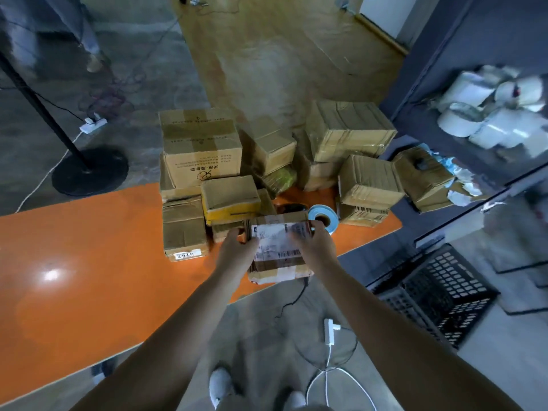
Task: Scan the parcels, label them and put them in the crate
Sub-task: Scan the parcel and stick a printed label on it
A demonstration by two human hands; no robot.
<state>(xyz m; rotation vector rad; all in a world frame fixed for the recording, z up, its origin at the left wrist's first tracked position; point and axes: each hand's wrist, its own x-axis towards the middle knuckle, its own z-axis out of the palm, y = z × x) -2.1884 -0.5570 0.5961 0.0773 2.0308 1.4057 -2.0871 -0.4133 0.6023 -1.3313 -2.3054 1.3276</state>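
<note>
A taped cardboard parcel [274,269] with a white shipping label [272,243] on top lies at the near edge of the orange table [89,262]. My left hand [237,247] grips its left side. On the right, my right hand [315,243] lies over the label and the parcel's far right corner. A black plastic crate [444,295] stands on the floor to the right of the table. A roll of labels [323,216] stands just behind the parcel. No scanner is clearly visible.
Several cardboard boxes [201,149] are piled at the table's far end. A dark shelf unit [474,114] on the right holds white rolls [489,108]. A lamp stand base [89,170] sits at the left. Cables and a power strip [329,330] lie on the floor by my feet.
</note>
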